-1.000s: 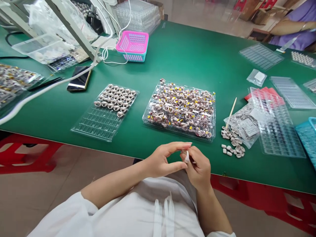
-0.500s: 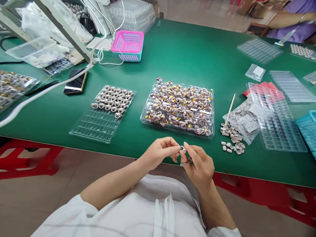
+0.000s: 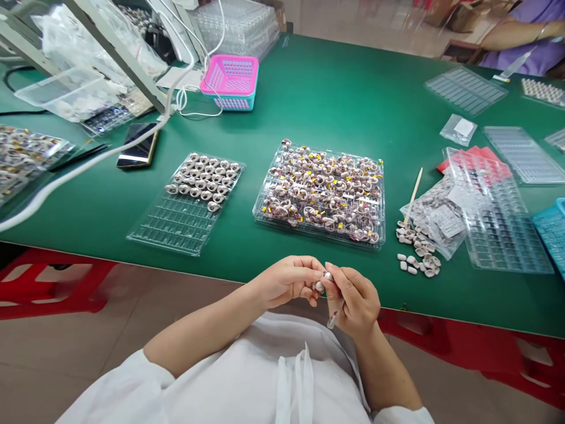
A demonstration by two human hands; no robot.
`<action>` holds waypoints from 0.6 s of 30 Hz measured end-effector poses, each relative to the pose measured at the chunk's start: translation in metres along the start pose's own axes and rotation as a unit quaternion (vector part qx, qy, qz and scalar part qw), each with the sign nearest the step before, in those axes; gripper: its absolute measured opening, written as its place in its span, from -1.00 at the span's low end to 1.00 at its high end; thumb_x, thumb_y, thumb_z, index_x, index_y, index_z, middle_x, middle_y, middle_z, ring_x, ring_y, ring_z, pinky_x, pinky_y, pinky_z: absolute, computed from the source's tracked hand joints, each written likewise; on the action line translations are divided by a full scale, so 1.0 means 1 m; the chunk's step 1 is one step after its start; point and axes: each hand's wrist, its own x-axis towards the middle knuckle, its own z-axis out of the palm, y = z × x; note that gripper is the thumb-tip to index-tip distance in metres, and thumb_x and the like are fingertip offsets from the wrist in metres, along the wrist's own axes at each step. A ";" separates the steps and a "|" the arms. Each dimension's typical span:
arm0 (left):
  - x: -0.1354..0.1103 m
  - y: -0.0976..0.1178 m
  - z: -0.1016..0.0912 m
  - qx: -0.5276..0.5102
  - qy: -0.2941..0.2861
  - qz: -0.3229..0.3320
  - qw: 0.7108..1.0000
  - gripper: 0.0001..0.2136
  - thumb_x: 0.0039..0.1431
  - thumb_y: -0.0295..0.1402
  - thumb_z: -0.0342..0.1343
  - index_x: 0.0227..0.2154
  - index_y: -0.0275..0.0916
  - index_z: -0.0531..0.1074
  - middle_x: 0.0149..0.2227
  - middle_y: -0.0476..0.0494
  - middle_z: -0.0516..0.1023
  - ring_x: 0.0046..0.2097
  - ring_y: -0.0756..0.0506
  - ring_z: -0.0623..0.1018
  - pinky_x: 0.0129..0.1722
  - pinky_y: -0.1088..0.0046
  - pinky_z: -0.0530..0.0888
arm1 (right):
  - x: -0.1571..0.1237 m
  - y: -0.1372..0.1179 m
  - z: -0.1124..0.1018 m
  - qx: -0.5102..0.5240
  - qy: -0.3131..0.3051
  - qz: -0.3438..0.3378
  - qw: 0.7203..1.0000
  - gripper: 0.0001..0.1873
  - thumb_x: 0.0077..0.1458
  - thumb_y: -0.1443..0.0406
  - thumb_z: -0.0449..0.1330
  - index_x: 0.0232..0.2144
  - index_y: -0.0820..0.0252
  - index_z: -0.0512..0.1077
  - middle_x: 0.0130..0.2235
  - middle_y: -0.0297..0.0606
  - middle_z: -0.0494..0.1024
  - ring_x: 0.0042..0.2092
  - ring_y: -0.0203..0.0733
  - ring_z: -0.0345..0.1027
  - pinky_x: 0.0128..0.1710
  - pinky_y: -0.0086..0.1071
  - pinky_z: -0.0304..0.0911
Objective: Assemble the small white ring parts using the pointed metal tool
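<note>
Both my hands meet just off the table's front edge. In my left hand (image 3: 293, 280), thumb and fingers are closed on a small pale ring (image 3: 327, 275). A whitish rounded piece (image 3: 319, 287) shows below it, by the left fingertips. My right hand (image 3: 355, 297) pinches the ring from the other side with thumb and forefinger. A slim translucent stick (image 3: 333, 318) with a reddish mark is tucked in the right hand and points down; its kind is unclear. Beyond the hands lies a clear tray of jumbled rings with yellow tags (image 3: 322, 194).
Left stands a clear slotted tray (image 3: 170, 227), partly filled with rings. Right are loose pale pieces (image 3: 419, 250), a wooden stick (image 3: 414, 191), bags and an empty clear tray (image 3: 507, 229). Farther back are a phone (image 3: 136, 146), cable and pink basket (image 3: 229, 73). A co-worker's arm (image 3: 512, 35) shows top right.
My hands have dipped slightly and turned the ring between the fingertips. The translucent stick in my right hand has swung from nearly level to pointing down.
</note>
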 end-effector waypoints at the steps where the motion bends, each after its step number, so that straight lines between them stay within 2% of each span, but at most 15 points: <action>1: -0.001 0.001 -0.001 0.008 0.003 0.002 1.000 -0.77 -0.03 -0.33 0.41 -0.40 -0.35 0.51 -0.51 -0.07 0.54 -0.49 0.02 0.55 -0.45 0.50 0.55 | -0.001 0.000 0.001 0.012 -0.003 0.002 1.000 -0.43 0.20 0.43 0.20 0.24 0.01 0.32 -0.28 -0.18 0.65 -0.34 -0.14 0.55 -0.38 -0.34 0.49; 4: -0.010 0.006 -0.007 0.063 0.004 0.028 0.998 -0.70 -0.12 -0.26 0.46 -0.42 -0.35 0.52 -0.51 -0.06 0.56 -0.52 0.04 0.52 -0.45 0.50 0.53 | -0.001 -0.001 0.006 0.092 -0.026 0.008 0.995 -0.38 0.17 0.48 0.21 0.25 0.02 0.31 -0.21 -0.15 0.64 -0.27 -0.14 0.56 -0.32 -0.34 0.51; 7: -0.028 0.019 -0.017 0.175 0.026 0.076 0.981 -0.69 -0.11 -0.21 0.45 -0.42 -0.36 0.56 -0.49 -0.08 0.59 -0.49 0.05 0.51 -0.43 0.54 0.49 | 0.003 0.001 0.011 0.173 -0.111 -0.007 0.979 -0.36 0.19 0.52 0.17 0.27 0.04 0.28 -0.15 -0.12 0.62 -0.25 -0.18 0.55 -0.34 -0.41 0.49; 9: -0.047 0.033 -0.027 0.257 0.079 0.119 0.956 -0.72 -0.04 -0.21 0.40 -0.39 -0.35 0.58 -0.45 -0.12 0.63 -0.45 0.02 0.53 -0.42 0.54 0.48 | 0.005 0.005 0.012 0.182 -0.142 -0.015 0.973 -0.39 0.22 0.48 0.15 0.29 0.12 0.26 -0.15 -0.07 0.59 -0.25 -0.18 0.54 -0.34 -0.41 0.49; 11: -0.069 0.051 -0.043 0.339 0.163 0.184 0.908 -0.76 0.03 -0.22 0.35 -0.37 -0.34 0.61 -0.41 -0.17 0.66 -0.41 -0.02 0.57 -0.41 0.51 0.49 | 0.004 0.009 0.010 0.180 -0.161 -0.008 0.970 -0.42 0.24 0.46 0.12 0.29 0.19 0.25 -0.17 -0.05 0.57 -0.25 -0.19 0.53 -0.38 -0.45 0.46; 12: -0.080 0.061 -0.054 0.385 0.217 0.225 0.868 -0.77 0.07 -0.23 0.32 -0.37 -0.33 0.62 -0.39 -0.19 0.67 -0.38 -0.05 0.60 -0.39 0.49 0.51 | 0.003 0.012 0.008 0.178 -0.159 -0.005 0.971 -0.43 0.24 0.46 0.12 0.29 0.20 0.26 -0.18 -0.05 0.56 -0.27 -0.20 0.52 -0.39 -0.46 0.45; 13: -0.091 0.071 -0.066 0.440 0.275 0.275 0.809 -0.79 0.12 -0.24 0.27 -0.34 -0.31 0.63 -0.33 -0.21 0.69 -0.30 -0.09 0.62 -0.32 0.47 0.54 | 0.001 0.014 0.005 0.171 -0.155 0.000 0.973 -0.44 0.24 0.47 0.13 0.27 0.19 0.28 -0.19 -0.07 0.56 -0.30 -0.22 0.51 -0.41 -0.46 0.44; 14: -0.101 0.080 -0.082 0.506 0.331 0.316 0.731 -0.80 0.18 -0.25 0.22 -0.29 -0.28 0.65 -0.27 -0.21 0.70 -0.24 -0.10 0.64 -0.25 0.44 0.55 | 0.001 0.016 0.003 0.164 -0.147 0.004 0.975 -0.45 0.23 0.47 0.13 0.25 0.18 0.31 -0.21 -0.09 0.56 -0.33 -0.24 0.49 -0.42 -0.47 0.42; 16: -0.117 0.097 -0.116 0.610 0.446 0.376 0.536 -0.78 0.23 -0.25 0.17 -0.23 -0.24 0.65 -0.22 -0.20 0.70 -0.22 -0.11 0.64 -0.20 0.41 0.56 | 0.000 0.018 0.001 0.149 -0.128 0.009 0.981 -0.50 0.22 0.49 0.15 0.19 0.15 0.37 -0.24 -0.14 0.55 -0.40 -0.28 0.44 -0.45 -0.47 0.39; 17: -0.121 0.102 -0.133 0.650 0.480 0.383 0.448 -0.78 0.26 -0.26 0.13 -0.23 -0.21 0.65 -0.21 -0.19 0.70 -0.19 -0.12 0.64 -0.17 0.39 0.57 | 0.001 0.018 0.001 0.143 -0.120 0.010 0.982 -0.52 0.21 0.49 0.16 0.16 0.15 0.40 -0.27 -0.16 0.55 -0.43 -0.30 0.42 -0.47 -0.47 0.37; 18: -0.124 0.107 -0.149 0.662 0.487 0.382 0.423 -0.78 0.25 -0.27 0.14 -0.24 -0.21 0.66 -0.22 -0.20 0.71 -0.17 -0.14 0.64 -0.14 0.37 0.57 | 0.002 0.018 0.002 0.140 -0.113 0.011 0.984 -0.54 0.21 0.49 0.17 0.14 0.15 0.41 -0.29 -0.19 0.54 -0.45 -0.31 0.40 -0.49 -0.47 0.35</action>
